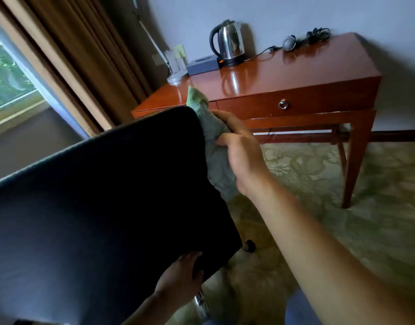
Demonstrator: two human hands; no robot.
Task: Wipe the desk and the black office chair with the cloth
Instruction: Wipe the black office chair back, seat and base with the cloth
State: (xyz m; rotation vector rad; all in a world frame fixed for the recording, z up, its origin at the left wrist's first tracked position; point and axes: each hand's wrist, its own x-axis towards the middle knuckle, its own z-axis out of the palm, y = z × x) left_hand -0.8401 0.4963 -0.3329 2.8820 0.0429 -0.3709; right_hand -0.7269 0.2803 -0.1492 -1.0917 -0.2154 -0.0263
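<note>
— Brown curtains (84, 55) and a window (9, 76) are seen at the upper left of the frame. What is shown below them?

— The left half is filled by the black office chair (103, 195), tilted. Its lower edge is gripped by the left hand (180, 270) at lower centre, fingers curled round it.

— And the cloth?

— The green cloth (213, 146) is pressed against the chair's right edge, just left of centre. It is clutched by the right hand (241, 148), fingers bent around it. The two hands are held well apart, one above the other.

— What is found to the right?

— The reddish desk (295, 73) is placed at the upper right, against the wall. A steel kettle (228, 42) and a dark box (203, 64) are set on its left part, and tangled cables (314, 35) at its back. Patterned carpet (377, 184) is spread beneath.
</note>
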